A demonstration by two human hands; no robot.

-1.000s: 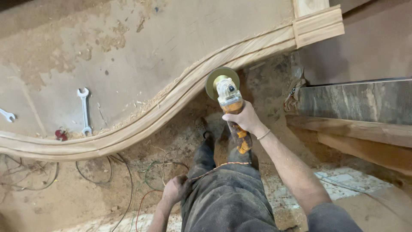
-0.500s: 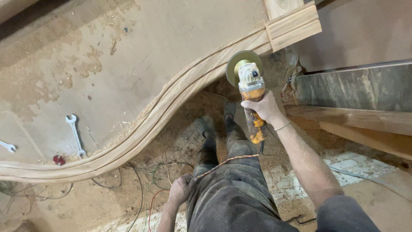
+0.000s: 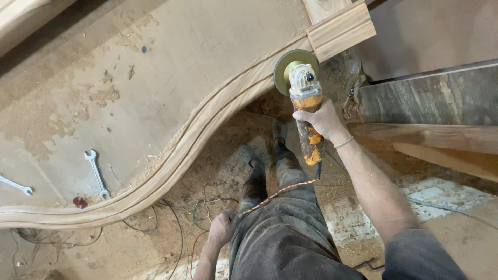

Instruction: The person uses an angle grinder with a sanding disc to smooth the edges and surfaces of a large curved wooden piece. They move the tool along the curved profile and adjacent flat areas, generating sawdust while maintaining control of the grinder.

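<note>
My right hand (image 3: 322,120) grips the orange body of an angle grinder (image 3: 305,98). Its round disc (image 3: 290,70) touches the inner edge of a curved, grooved wooden moulding (image 3: 207,124) that borders a large flat board (image 3: 155,67). My left hand (image 3: 224,227) hangs low beside my left thigh, fingers curled, with a twisted orange cord (image 3: 277,193) running right by it; whether it holds the cord is unclear. My dark trousers and shoes (image 3: 249,155) stand on sawdust below the moulding.
Two spanners (image 3: 96,171) (image 3: 18,185) and a small red object (image 3: 79,202) lie on the board at left. Loose wires (image 3: 171,218) trail over the sawdust floor. Wooden beams (image 3: 441,137) and a dark panel (image 3: 430,98) stand at right.
The grinder and my right hand have travelled along the moulding toward its upper right end block. The view has shifted with them; my left hand has stayed low by my thigh.
</note>
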